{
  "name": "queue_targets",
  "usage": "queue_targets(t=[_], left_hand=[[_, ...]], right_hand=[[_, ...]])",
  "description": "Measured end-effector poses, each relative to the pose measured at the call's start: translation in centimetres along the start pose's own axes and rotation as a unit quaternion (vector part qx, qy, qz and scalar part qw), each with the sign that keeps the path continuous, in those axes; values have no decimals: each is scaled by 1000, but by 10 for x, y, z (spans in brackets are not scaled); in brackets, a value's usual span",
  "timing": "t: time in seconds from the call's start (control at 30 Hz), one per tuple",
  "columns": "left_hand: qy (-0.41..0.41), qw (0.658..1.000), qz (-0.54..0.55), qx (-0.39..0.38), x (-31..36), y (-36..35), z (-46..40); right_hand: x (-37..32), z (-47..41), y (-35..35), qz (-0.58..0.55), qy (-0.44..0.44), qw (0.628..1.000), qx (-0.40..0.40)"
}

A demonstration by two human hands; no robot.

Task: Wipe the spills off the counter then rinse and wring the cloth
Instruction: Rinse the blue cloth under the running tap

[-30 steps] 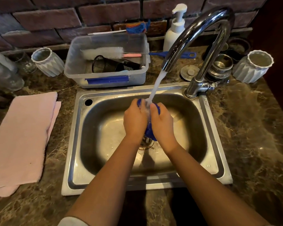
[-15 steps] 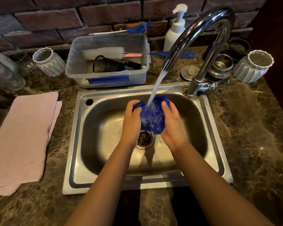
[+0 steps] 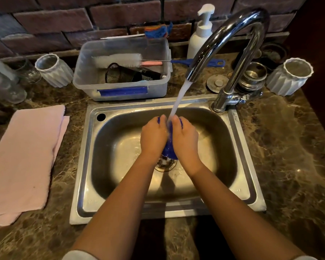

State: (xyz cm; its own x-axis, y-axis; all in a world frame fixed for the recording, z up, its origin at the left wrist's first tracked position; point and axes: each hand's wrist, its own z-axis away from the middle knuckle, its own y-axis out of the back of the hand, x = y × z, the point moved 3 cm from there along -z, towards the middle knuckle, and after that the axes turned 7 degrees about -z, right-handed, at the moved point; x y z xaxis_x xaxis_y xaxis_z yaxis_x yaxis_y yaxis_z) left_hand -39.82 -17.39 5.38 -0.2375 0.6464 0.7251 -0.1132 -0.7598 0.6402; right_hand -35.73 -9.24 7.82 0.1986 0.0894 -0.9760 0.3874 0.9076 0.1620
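Note:
A blue cloth [image 3: 169,150] is bunched between both hands over the steel sink [image 3: 86,162], above the drain [image 3: 165,163]. My left hand [image 3: 153,136] and my right hand [image 3: 185,137] press together around it, so only a blue strip between the palms and small bits by the fingertips show. Water runs from the chrome faucet [image 3: 227,27] and lands on the cloth where the fingertips meet.
A folded pink towel [image 3: 24,158] lies on the marble counter [image 3: 289,156] left of the sink. Behind the sink stand a clear plastic tub [image 3: 120,85] with brushes, a white soap pump bottle [image 3: 199,36], two white ribbed cups [image 3: 53,70] [image 3: 291,76] and metal sink parts.
Half a second ago my hands were apart with the cloth spread open under the stream. Now they have closed together and squeezed the cloth into a tight bunch.

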Motion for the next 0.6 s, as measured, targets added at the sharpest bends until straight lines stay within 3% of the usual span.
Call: queue_targets(t=[0.1, 0.17, 0.2, 0.27, 0.3, 0.33, 0.47, 0.53, 0.6], left_hand=[[166, 969, 178, -37, -20, 1, -13], [232, 916, 319, -68, -23, 4, -12], [235, 893, 375, -82, -20, 7, -9], [202, 865, 448, -102, -10, 14, -1], [170, 868, 455, -105, -5, 17, 4], [125, 883, 440, -104, 0, 21, 10], [-101, 963, 243, -53, 19, 22, 40], [-129, 975, 179, 6, 23, 13, 47], [-125, 979, 146, 72, 21, 8, 48]], right_hand=[[10, 10, 4, -19, 1, 1000, -23], [26, 9, 9, -135, -95, 986, 7], [33, 7, 10, -249, -169, 953, 15], [38, 3, 6, -464, -279, 841, 16], [38, 0, 6, -514, -294, 806, 22], [36, -3, 7, -526, -280, 803, 23], [9, -9, 5, -398, -169, 902, -16], [-4, -6, 1, -284, -110, 952, -39], [-8, -2, -2, -196, -54, 978, -42]])
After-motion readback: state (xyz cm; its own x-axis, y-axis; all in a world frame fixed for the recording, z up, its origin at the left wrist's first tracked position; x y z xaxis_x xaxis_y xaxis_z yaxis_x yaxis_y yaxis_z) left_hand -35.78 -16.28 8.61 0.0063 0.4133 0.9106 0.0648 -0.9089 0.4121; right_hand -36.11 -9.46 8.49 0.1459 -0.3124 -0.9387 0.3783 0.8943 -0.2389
